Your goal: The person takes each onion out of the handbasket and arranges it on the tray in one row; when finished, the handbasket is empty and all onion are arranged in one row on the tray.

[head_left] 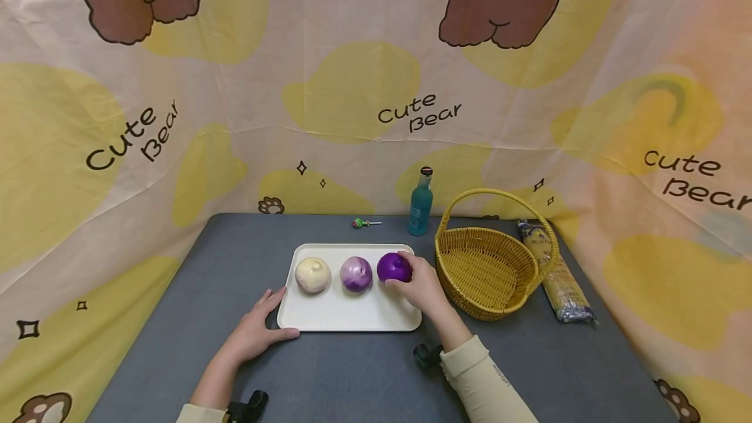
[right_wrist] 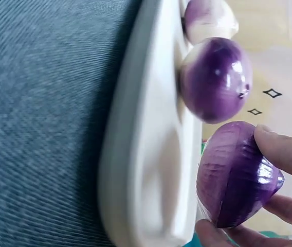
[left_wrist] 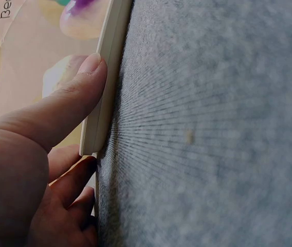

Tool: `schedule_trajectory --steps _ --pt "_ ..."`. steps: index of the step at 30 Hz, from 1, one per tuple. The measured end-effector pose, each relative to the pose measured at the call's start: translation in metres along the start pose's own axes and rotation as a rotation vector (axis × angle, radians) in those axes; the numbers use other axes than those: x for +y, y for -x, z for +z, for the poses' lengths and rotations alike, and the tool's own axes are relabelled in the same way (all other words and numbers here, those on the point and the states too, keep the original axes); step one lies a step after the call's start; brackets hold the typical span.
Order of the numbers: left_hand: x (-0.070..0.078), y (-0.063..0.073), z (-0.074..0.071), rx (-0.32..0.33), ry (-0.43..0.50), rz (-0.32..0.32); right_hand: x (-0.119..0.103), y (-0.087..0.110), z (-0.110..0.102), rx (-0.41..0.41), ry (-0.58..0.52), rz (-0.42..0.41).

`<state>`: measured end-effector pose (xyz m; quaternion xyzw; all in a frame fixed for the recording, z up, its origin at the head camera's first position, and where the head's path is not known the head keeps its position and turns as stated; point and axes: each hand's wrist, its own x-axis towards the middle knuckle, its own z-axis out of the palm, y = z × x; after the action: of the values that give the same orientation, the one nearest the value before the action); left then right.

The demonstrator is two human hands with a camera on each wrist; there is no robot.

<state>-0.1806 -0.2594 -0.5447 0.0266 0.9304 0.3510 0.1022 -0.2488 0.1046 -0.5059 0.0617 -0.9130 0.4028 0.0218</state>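
A white tray (head_left: 349, 320) bears two onions: a pale one (head_left: 313, 275) at left and a purple-and-white onion (head_left: 356, 274) in the middle. My right hand (head_left: 424, 284) grips a deep purple onion (right_wrist: 233, 177) over the tray's right part, thumb on one side and fingers round the other. This onion is close over the tray in the right wrist view. My left hand (head_left: 254, 331) is spread at the tray's front left corner. Its thumb (left_wrist: 79, 95) rests against the front rim, and the other fingers reach along the left side.
Right of the tray stands a yellow wicker basket (head_left: 482, 311) with a tall handle. A packet of pasta (head_left: 561, 279) lies behind its right side. At the back are a blue bottle (head_left: 420, 207) and a lollipop (head_left: 365, 222). A printed cloth (head_left: 352, 96) hangs behind the table.
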Motion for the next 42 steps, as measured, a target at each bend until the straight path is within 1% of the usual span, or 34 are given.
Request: schedule_trajectory --steps 9,18,26,33,37,42 --pt "-0.001 0.000 0.000 0.002 0.000 -0.006 0.006 -0.001 0.007 -0.038 -0.003 0.015" --pt "-0.002 -0.001 0.001 0.004 0.000 -0.001 0.009 -0.002 0.011 -0.026 0.009 -0.006" --pt "-0.001 -0.001 0.001 0.006 -0.003 -0.004 0.005 0.000 0.008 -0.030 -0.002 -0.012" --pt "0.001 -0.001 0.001 0.001 -0.006 -0.011 -0.003 0.005 -0.005 -0.005 0.031 -0.036" --pt "0.002 -0.001 0.000 -0.002 -0.006 -0.011 -0.012 0.009 -0.019 0.009 0.019 -0.046" --pt "0.002 0.000 0.000 -0.006 -0.008 -0.015 -0.022 0.013 -0.039 0.023 -0.012 -0.089"
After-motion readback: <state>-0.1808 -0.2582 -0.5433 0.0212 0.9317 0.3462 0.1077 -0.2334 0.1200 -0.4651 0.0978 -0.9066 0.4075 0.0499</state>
